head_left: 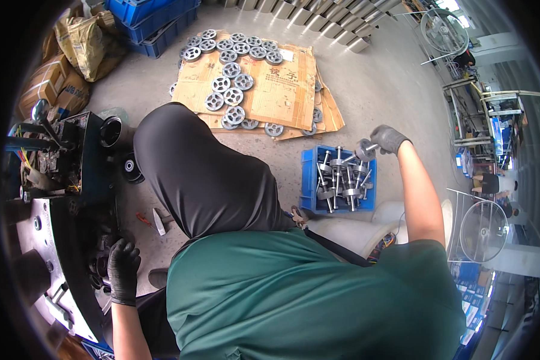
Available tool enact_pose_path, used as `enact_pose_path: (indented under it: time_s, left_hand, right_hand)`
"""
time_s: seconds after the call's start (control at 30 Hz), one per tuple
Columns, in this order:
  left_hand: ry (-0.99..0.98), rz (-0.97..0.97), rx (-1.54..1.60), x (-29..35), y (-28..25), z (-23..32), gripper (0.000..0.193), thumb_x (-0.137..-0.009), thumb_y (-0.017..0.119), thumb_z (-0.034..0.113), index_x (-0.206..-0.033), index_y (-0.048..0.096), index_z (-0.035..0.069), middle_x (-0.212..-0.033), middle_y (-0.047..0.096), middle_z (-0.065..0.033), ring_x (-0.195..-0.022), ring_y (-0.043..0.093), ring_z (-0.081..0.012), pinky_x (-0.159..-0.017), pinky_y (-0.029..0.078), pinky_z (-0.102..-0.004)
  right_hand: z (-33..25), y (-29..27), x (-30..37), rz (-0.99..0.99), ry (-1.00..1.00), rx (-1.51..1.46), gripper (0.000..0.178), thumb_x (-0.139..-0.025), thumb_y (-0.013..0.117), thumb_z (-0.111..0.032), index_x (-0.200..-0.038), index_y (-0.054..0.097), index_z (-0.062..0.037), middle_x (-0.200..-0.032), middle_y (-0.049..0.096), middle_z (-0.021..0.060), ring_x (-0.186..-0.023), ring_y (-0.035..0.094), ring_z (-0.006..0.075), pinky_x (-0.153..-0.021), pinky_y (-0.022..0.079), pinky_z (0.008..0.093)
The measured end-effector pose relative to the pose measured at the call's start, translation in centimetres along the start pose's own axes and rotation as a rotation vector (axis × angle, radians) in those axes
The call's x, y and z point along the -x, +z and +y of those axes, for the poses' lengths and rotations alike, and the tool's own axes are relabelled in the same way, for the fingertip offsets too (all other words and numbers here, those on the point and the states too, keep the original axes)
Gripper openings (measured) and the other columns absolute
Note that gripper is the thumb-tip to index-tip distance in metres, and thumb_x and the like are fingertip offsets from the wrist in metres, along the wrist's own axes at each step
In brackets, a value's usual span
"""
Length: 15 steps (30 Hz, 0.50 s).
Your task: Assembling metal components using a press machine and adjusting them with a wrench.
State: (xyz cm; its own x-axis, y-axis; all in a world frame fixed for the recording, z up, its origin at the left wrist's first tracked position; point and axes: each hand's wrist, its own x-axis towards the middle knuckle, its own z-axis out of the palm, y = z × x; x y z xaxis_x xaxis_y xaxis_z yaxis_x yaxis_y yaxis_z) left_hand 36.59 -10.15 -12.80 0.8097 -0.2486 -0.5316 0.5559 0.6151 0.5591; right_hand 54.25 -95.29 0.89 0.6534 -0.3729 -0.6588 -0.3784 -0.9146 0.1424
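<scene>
My right hand (390, 139), in a dark grey glove, is closed around one end of a metal shaft with a thick round disc (365, 149) on it. It holds this part tilted over the far right corner of a blue crate (308, 186). Several similar shafts with discs (337, 180) lie heaped in that crate. At the left, my gloved left hand (123, 270) is beside the dark metal machine (90, 240). Its fingers are curled; what they hold, if anything, is hidden.
Spoked metal wheels (230, 69) lie on flattened cardboard (282, 99) ahead. A hammer (159, 221) and a red-handled tool (143, 219) rest on the floor near my legs. Blue crates (156, 42) and sacks (87, 45) stand far left. A fan (483, 232) is at the right.
</scene>
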Motion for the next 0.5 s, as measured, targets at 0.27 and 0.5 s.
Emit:
enact_pose_path:
  time_s: [0.27,0.5]
  left_hand:
    - [0.105,0.149,-0.063,-0.4,1.3,1.3,0.036,-0.11,0.05,0.021,-0.141,0.053,0.003,-0.111,0.052,-0.002,-0.098,0.054,-0.0149,-0.076,0.045,-0.0254]
    - [0.085,0.152,-0.159,-1.2,1.2,0.5,0.029,-0.111,0.043,0.017,-0.135,0.054,0.004,-0.103,0.049,-0.0009,-0.09,0.052,-0.0124,-0.072,0.043,-0.0236]
  right_hand:
    - [14.5,5.4,-0.5,-0.114,0.349,-0.284,0.018,-0.087,0.071,-0.021,-0.073,0.075,-0.0095,-0.069,0.071,0.0071,-0.055,0.064,0.0162,-0.05,0.049,0.0345]
    - [28.4,15.0,-2.7,0.055,0.877,-0.908,0.017,-0.09,0.073,-0.025,-0.081,0.075,-0.0107,-0.069,0.069,0.0069,-0.057,0.067,0.0182,-0.056,0.055,0.037]
